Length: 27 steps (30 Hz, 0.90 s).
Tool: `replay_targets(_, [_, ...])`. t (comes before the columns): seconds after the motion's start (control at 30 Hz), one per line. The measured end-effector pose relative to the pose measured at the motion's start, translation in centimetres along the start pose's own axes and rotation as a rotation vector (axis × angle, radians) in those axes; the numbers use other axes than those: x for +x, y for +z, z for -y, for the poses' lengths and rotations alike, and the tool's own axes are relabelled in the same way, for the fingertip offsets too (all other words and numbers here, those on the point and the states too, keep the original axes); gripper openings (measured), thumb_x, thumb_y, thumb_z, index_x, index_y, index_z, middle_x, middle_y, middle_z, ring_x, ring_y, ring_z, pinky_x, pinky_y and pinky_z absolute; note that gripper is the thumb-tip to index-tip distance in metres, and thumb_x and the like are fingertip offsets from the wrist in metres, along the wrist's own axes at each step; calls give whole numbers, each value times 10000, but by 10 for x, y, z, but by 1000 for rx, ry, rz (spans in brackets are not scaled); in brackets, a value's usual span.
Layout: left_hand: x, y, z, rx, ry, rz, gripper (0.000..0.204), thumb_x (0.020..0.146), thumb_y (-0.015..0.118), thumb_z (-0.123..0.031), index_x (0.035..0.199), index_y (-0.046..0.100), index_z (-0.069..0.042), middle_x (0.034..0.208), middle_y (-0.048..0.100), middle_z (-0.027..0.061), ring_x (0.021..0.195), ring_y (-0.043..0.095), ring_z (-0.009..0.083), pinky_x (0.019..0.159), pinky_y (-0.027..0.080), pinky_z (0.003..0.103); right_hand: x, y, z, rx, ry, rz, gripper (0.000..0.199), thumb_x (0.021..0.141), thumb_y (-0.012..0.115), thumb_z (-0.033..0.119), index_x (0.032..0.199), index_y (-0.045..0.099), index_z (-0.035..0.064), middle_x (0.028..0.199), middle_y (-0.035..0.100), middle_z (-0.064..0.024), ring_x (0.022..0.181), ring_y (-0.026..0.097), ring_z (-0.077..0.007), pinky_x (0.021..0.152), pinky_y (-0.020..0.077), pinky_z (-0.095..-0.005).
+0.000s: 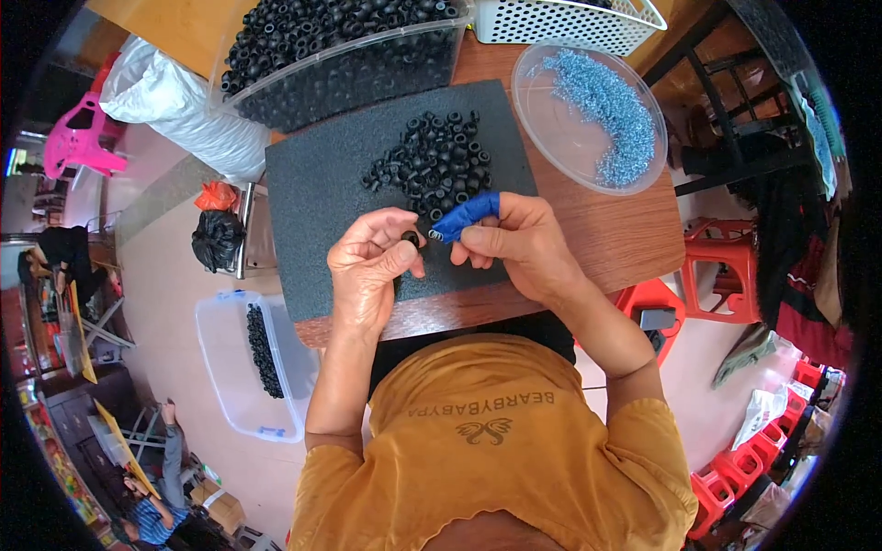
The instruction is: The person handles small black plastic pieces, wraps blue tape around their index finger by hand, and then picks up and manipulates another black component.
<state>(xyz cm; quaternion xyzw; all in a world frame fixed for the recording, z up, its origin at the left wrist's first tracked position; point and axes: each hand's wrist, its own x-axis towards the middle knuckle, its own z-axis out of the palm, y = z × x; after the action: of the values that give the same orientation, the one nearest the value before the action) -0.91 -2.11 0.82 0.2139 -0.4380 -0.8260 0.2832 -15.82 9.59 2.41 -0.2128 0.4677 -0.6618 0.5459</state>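
Observation:
My left hand (366,266) pinches a small black cap-like plastic part (412,238) between thumb and fingers. Close beside it, my right hand (525,241) grips a small metal coil spring (435,235) at its fingertips. A blue wrap (466,215) covers the right index finger. The spring and the black part look slightly apart. Just beyond both hands, a loose pile of black plastic parts (450,156) lies on a dark grey mat (317,188). To the right, a shallow round clear dish (549,151) bears many tiny bluish metallic pieces (606,101), probably springs.
A clear bin (367,57) full of black parts stands at the table's far side, with a white perforated basket (570,28) beside it. A clear tub (220,367) sits on the floor at left. Red stools (721,275) are at right; people (152,514) work at far left.

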Motion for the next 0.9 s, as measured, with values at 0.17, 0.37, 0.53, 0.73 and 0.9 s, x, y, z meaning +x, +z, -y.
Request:
replay_targets(0.17, [-6,3,2,70,39,-56,331,666,761,-77,932,596,29,825,605,97,637,571,160,532,483,262,-6,7,1,-201,-46,-35,135,800,609,48,923,635,-1,759,653,-70,641,555,-75,572,430,-200])
replay_targets(0.37, [-8,9,4,147,116,-93,332,674,751,-38,952,585,32,822,602,80,646,567,136,540,492,250,-12,15,-2,-308,-154,-65,90,801,594,26,875,640,7,747,629,-28,703,557,-71,627,453,-224])
replay_targets(0.53, [-12,9,6,386,205,-115,321,683,739,-13,962,587,31,826,587,58,661,547,99,561,486,225,-13,16,-5,-332,-190,-53,81,800,592,27,865,635,2,742,623,-29,699,556,-72,627,455,-230])
replay_targets(0.73, [-14,13,7,702,376,-87,274,675,722,49,926,619,7,861,545,11,666,476,53,566,405,177,-13,17,-9,-423,-272,-67,90,788,599,27,867,634,3,737,622,-50,687,562,-86,609,454,-240])
replay_targets(0.9, [-14,16,9,703,373,-100,245,673,705,87,889,630,-2,852,545,1,635,446,32,526,382,164,-12,18,-10,-497,-350,-76,89,789,597,28,864,631,-5,743,623,-67,684,573,-108,613,458,-250])
